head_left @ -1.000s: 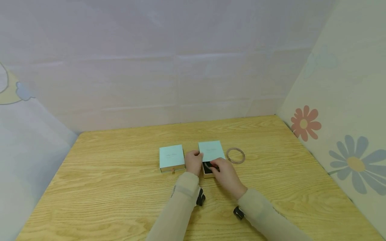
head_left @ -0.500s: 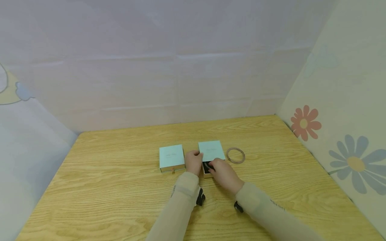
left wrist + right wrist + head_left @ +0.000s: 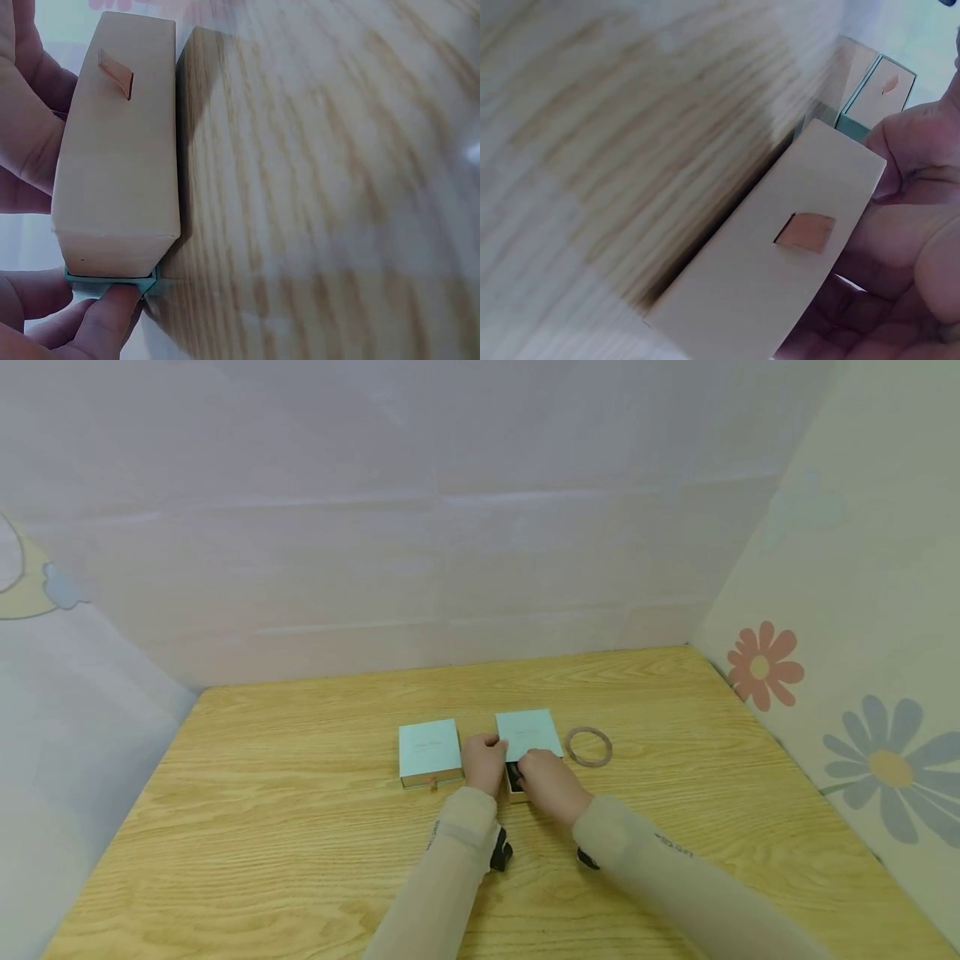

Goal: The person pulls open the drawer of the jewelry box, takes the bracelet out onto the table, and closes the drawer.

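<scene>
In the head view, a pale teal drawer box [image 3: 528,733] lies on the table with its cream drawer [image 3: 742,289] slid partly out toward me. My left hand [image 3: 482,762] grips the box by its left side; in the left wrist view its fingertips [image 3: 109,319] touch the teal sleeve's edge. My right hand [image 3: 553,782] reaches over the drawer from the right with curled fingers [image 3: 889,232] dipping inside. There they pinch at a dark grey curved piece [image 3: 517,768], seemingly a bangle, mostly hidden by the hand. An orange ribbon tab [image 3: 116,73] sticks out of the drawer front.
A second teal drawer box [image 3: 429,748] lies closed to the left, its ribbon tab facing me. A pinkish-brown bangle [image 3: 589,747] lies flat to the right of the held box. Behind the wooden table [image 3: 300,843] rises a pale backdrop [image 3: 360,527].
My right hand has shifted slightly left and further over the drawer, covering more of the dark curved piece. The left hand keeps its hold; the boxes and loose bangle stay put.
</scene>
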The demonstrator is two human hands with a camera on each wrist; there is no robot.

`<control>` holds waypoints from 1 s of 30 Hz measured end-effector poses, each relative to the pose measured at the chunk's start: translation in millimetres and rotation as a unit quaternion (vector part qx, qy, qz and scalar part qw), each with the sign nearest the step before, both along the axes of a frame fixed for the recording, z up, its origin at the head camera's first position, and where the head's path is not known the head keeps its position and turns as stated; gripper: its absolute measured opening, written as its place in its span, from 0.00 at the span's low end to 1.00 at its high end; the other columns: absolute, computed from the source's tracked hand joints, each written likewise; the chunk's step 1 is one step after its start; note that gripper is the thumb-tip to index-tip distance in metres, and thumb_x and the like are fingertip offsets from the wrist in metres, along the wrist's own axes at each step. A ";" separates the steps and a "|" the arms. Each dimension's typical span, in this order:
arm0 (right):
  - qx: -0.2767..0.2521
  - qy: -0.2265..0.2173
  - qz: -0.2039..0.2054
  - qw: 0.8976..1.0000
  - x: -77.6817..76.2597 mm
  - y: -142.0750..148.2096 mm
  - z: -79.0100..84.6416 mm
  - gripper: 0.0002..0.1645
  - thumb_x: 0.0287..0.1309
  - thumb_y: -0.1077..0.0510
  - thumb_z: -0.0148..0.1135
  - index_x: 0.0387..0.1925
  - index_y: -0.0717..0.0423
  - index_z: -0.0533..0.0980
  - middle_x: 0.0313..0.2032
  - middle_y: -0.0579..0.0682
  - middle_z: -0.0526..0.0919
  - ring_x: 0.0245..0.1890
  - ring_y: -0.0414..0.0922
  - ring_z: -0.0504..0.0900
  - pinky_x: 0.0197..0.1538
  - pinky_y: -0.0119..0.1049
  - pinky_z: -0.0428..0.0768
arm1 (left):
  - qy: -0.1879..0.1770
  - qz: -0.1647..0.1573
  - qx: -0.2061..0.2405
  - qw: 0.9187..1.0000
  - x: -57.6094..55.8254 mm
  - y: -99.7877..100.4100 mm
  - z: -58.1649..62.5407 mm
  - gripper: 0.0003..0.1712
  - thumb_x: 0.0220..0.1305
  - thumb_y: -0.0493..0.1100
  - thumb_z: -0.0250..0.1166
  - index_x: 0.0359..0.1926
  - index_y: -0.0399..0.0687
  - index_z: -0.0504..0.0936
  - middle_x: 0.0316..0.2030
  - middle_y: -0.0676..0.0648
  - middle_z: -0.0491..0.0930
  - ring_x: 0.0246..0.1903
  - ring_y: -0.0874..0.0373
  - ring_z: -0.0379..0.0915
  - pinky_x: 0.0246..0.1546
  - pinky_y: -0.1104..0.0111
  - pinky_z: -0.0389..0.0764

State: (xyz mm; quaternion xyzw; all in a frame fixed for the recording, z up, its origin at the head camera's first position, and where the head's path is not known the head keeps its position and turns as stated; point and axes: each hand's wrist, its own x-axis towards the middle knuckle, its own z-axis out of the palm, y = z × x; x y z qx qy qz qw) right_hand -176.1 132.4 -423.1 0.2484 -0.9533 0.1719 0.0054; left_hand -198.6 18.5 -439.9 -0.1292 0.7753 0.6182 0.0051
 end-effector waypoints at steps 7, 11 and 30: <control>0.014 0.007 -0.002 1.000 0.2 -3.0 -0.4 0.12 0.54 0.72 0.65 0.19 0.62 0.76 0.21 0.52 0.77 0.26 0.50 0.79 0.33 0.42 0.79 | 0.002 -0.001 -0.004 1.000 -0.4 -0.5 -0.3 0.16 0.69 0.33 0.58 0.54 0.27 0.79 0.55 0.30 0.76 0.55 0.38 0.72 0.53 0.51 0.76; 0.007 0.003 -0.017 1.000 2.6 -5.6 0.1 0.13 0.56 0.74 0.61 0.19 0.63 0.76 0.21 0.53 0.77 0.26 0.51 0.80 0.33 0.43 0.80 | -0.001 -0.001 -0.002 1.000 -1.5 -0.1 -1.3 0.17 0.68 0.33 0.58 0.55 0.26 0.78 0.55 0.30 0.75 0.57 0.37 0.71 0.54 0.51 0.76; 0.071 0.030 -0.018 0.997 20.8 -8.4 8.4 0.11 0.57 0.74 0.62 0.22 0.61 0.77 0.22 0.55 0.78 0.25 0.52 0.80 0.29 0.42 0.80 | -0.003 -0.005 0.000 1.000 -1.3 -0.5 -0.3 0.17 0.69 0.33 0.57 0.55 0.26 0.78 0.56 0.30 0.75 0.58 0.36 0.69 0.55 0.51 0.75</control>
